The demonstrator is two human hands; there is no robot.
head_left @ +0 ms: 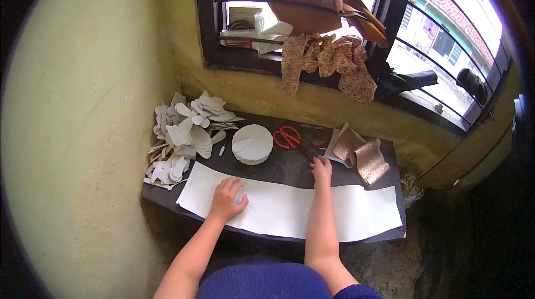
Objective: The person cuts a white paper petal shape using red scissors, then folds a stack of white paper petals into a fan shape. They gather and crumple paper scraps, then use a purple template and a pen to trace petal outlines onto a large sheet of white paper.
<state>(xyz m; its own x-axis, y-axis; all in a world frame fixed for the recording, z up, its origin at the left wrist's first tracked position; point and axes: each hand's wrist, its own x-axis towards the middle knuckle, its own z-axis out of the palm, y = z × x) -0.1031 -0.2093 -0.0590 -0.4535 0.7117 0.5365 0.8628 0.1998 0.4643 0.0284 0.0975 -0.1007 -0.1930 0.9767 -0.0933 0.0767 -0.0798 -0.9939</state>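
A long white sheet (278, 210) lies across the dark table in front of me. My left hand (227, 200) rests on its left half, fingers loosely bent and thumb apart. Beyond the sheet's far edge, my right hand (321, 171) has its fingers drawn together beside the dark blades of the red-handled scissors (287, 137). Whether those fingers grip the blades or something small is hidden. Left of the scissors sits a round stack of white cut pieces (252, 144). Folded glittery bronze material (365, 159) lies to the right of my right hand.
Loose white rounded cut-outs (192, 126) are heaped at the table's (290, 171) back left, by a small pen-like tool (223, 147). A yellow wall (83, 132) borders the left. Brown sheet material (306, 1) and patterned strips (329, 62) hang at the barred window.
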